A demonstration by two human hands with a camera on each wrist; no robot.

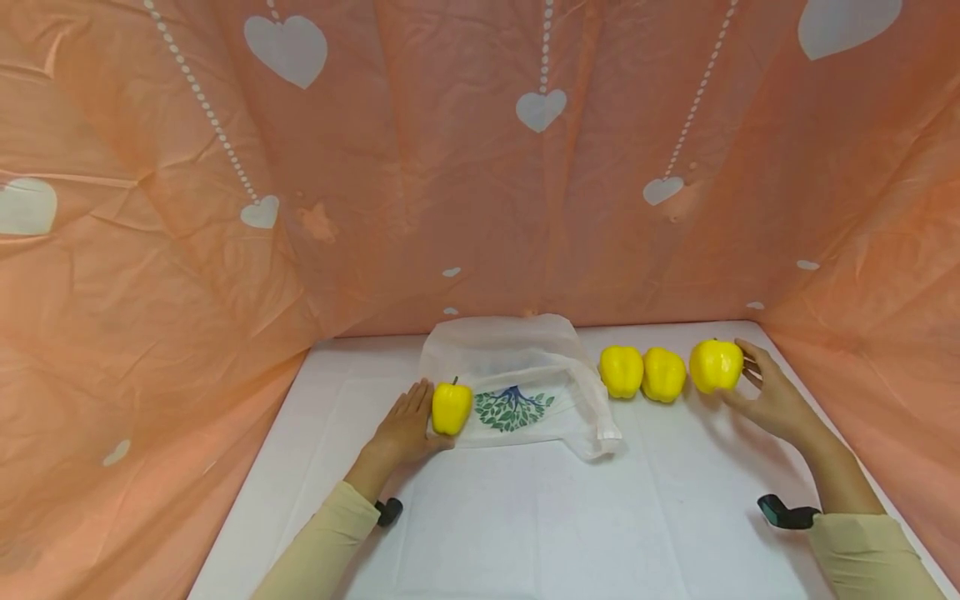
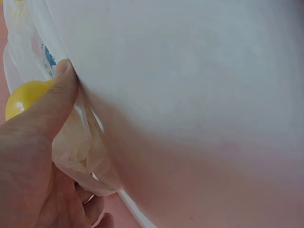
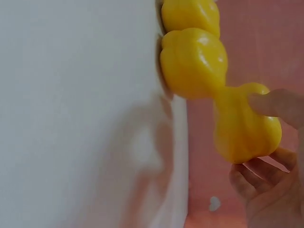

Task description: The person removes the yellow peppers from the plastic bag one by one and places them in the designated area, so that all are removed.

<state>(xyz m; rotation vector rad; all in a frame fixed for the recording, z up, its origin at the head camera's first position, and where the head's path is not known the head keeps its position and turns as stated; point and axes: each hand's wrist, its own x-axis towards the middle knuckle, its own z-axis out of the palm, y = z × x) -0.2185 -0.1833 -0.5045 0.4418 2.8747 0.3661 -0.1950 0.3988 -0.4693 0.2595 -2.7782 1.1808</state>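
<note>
While the right hand [image 1: 765,400] holds one yellow pepper [image 3: 247,126] between thumb and fingers, that grip bent to the pepper's width and raised off the bench [image 1: 525,525], a second pepper [image 1: 664,375] and a third pepper [image 1: 622,372] sit on the bench to its left, side by side and touching. A fourth pepper [image 1: 452,408] sits at the left part of one thin white plastic bag [image 1: 540,358], its stem toward the far side; that makes four peppers, all yellow. One tree print [image 1: 513,410], with green leaves and a blue trunk, shows on the bag. The left hand [image 1: 408,425] is against the fourth pepper, fingers along its left side and thumb by the bag's near edge; I cannot tell whether that grip holds pepper, bag or both. Two black wrist devices [image 1: 786,512] show, one per arm, beside two beige sleeves [image 1: 322,542]. Behind the bench hangs an orange curtain [image 1: 465,183] with white hearts.
</note>
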